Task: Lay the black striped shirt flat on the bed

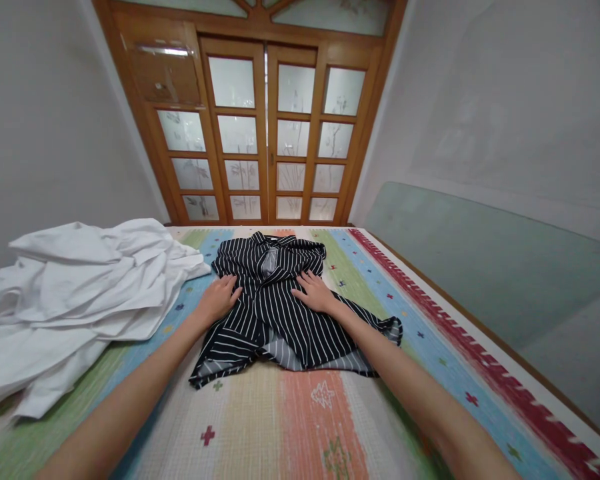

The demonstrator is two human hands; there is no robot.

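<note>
A black shirt with white stripes lies crumpled on the colourful mat, its collar toward the doors and its hem spread toward me. My left hand rests on the shirt's left side, fingers stretched forward and slightly apart. On the right side of the shirt lies my right hand, palm down with its fingers spread. Neither hand grips the cloth. Parts of the hem are turned, showing the greyish inner side.
Heaped white clothing or cloth lies to the left. The striped, patterned mat covers the surface. Wooden glass-paned doors stand at the far end. A pale green panel leans along the right wall.
</note>
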